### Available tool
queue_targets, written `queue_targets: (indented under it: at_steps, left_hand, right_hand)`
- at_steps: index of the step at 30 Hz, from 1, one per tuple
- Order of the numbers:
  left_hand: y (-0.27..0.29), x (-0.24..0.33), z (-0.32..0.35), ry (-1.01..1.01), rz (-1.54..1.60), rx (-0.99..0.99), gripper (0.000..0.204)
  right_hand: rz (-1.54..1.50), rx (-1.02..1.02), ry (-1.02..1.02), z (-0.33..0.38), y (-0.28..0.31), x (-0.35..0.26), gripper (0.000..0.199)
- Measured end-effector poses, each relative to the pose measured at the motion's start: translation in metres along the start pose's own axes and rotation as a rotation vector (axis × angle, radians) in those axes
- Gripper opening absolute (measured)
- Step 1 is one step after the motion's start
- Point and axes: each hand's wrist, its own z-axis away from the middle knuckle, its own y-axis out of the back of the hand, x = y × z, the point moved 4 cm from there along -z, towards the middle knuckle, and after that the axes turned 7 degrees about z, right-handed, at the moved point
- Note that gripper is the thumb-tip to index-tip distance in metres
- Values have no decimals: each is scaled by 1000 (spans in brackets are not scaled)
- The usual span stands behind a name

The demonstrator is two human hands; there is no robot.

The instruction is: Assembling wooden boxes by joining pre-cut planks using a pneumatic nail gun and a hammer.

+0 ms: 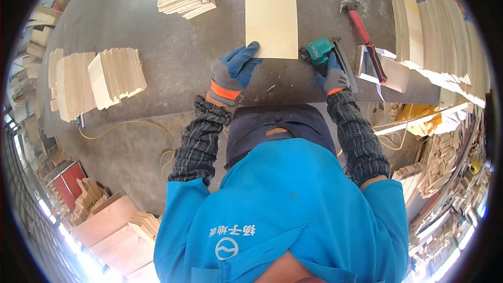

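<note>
Wood board (271,15), top middle, looks light, stiff, best held by edges; left hand (237,69) pinches its corner, right hand (334,77) grips nail gun (318,51)

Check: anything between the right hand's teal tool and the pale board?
Nothing visible: the teal tool, in the right hand, sits beside the pale board at its near right corner. The red-handled hammer lies farther right, not between them.

White glare lower left, heavy edge distortion
</note>
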Motion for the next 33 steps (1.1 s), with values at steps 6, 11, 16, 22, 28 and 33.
queue_targets:
  at_steps: [6,11,16,22,28,33]
  left_hand:
    - [3,-3,-7,-126,28,-9,38]
    - [4,-10,-9,-141,100,-59,39]
    - [5,-12,-9,-207,148,21,38]
    - [6,-12,-11,-239,148,13,35]
    - [7,-14,-11,-228,160,16,35]
    - [6,-14,-10,-236,176,-13,35]
  right_hand:
    - [-336,10,9,22,47,21,71]
    - [-903,-184,-311,108,121,-22,41]
    - [-999,-185,-354,169,198,-109,42]
    - [-1059,-233,-362,170,210,-162,38]
    - [-1051,-200,-381,161,206,-176,45]
    - [-1030,-219,-392,159,202,-177,49]
